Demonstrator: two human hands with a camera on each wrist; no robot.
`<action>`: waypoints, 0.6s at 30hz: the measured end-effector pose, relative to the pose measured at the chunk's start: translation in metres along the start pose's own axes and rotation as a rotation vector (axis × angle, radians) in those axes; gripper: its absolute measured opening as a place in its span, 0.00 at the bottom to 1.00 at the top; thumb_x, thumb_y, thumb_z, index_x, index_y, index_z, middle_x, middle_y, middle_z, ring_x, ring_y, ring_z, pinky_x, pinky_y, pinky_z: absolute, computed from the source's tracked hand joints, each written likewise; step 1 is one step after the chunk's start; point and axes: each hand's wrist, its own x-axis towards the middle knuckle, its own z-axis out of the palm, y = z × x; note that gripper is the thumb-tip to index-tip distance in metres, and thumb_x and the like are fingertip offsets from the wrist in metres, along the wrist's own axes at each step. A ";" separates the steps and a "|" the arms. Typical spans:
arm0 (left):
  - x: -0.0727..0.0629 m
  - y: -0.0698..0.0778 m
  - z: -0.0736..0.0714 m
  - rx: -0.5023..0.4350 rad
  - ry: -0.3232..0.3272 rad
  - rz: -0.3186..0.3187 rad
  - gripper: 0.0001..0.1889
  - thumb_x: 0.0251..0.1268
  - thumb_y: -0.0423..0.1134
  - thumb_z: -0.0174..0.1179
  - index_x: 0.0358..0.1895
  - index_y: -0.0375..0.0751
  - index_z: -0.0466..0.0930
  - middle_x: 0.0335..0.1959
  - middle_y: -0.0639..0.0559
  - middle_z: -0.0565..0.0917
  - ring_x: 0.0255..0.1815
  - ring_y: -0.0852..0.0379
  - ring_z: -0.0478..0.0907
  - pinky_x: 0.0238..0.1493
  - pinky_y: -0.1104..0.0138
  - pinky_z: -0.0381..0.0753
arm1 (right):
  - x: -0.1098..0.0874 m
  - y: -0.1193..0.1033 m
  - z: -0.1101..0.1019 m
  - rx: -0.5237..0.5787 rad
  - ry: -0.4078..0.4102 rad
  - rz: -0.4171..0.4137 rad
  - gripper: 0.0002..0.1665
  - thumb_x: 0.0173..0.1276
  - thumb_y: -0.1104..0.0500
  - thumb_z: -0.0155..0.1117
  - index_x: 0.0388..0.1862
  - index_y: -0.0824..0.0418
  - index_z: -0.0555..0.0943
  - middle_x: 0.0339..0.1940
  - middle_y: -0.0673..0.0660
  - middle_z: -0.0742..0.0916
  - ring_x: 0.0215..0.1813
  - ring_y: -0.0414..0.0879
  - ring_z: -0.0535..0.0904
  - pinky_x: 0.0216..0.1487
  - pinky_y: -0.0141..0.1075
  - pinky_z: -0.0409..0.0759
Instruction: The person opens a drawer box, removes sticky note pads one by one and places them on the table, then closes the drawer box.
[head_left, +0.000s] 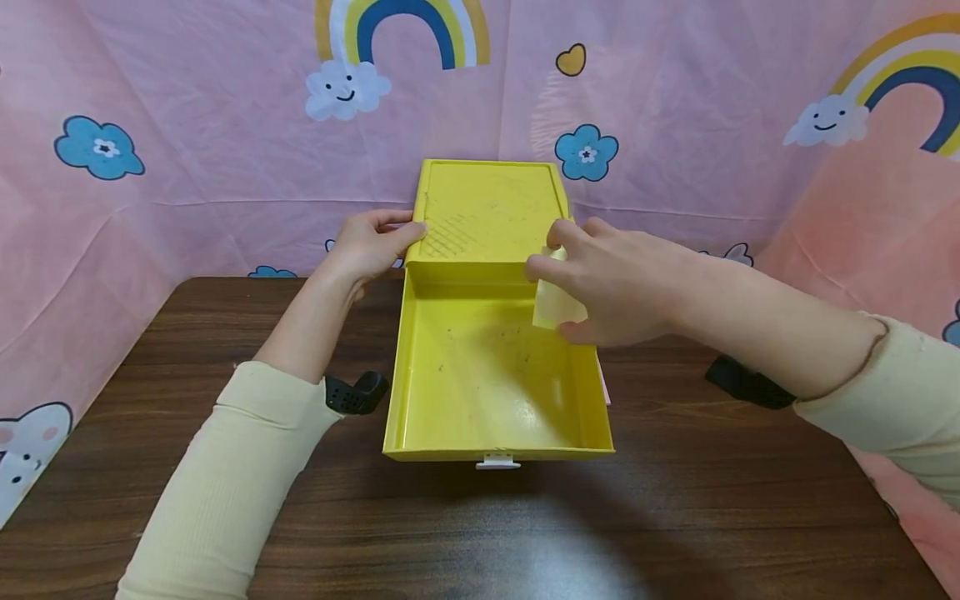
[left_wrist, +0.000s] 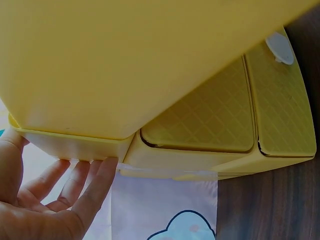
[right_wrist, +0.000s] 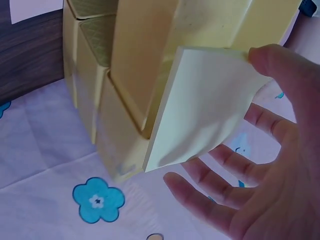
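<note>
A pink cloth (head_left: 262, 158) printed with rainbows, smiling clouds and blue flowers hangs behind a dark wood-grain table (head_left: 337, 517). On the table stands a yellow drawer unit (head_left: 491, 196), its drawer fronts crosshatched; a faint mark on its body, in the right wrist view, is too blurred to read. Its top drawer (head_left: 487, 421) is pulled out toward the person. The right hand (head_left: 626, 287) has thumb and fingers clamped on a pale yellow note pad (head_left: 555, 304), over the drawer's right side near the back; whether pad and drawer touch, I cannot tell. The left hand (head_left: 371, 246) grips the unit's left edge, thumb on top, fingers below. A white handle (head_left: 498, 462) sits on the drawer's front.
</note>
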 end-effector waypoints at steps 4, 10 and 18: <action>0.000 0.000 0.000 0.008 0.003 -0.002 0.28 0.62 0.52 0.56 0.65 0.49 0.67 0.55 0.47 0.73 0.46 0.53 0.74 0.51 0.62 0.78 | -0.004 0.007 0.001 0.019 -0.006 0.040 0.30 0.52 0.47 0.70 0.55 0.48 0.72 0.55 0.60 0.72 0.51 0.57 0.72 0.41 0.46 0.81; 0.000 0.000 0.000 0.029 0.017 0.005 0.28 0.62 0.52 0.57 0.65 0.49 0.67 0.55 0.47 0.74 0.46 0.54 0.75 0.52 0.62 0.77 | -0.011 0.019 0.008 0.017 0.020 0.062 0.29 0.51 0.47 0.70 0.53 0.49 0.73 0.50 0.59 0.74 0.47 0.56 0.73 0.40 0.46 0.81; 0.000 -0.002 0.002 -0.020 0.012 0.010 0.28 0.62 0.50 0.57 0.65 0.48 0.68 0.54 0.47 0.74 0.44 0.55 0.76 0.49 0.62 0.79 | -0.020 0.032 0.023 0.020 0.053 0.058 0.28 0.50 0.49 0.70 0.51 0.49 0.74 0.48 0.58 0.75 0.43 0.55 0.75 0.35 0.44 0.81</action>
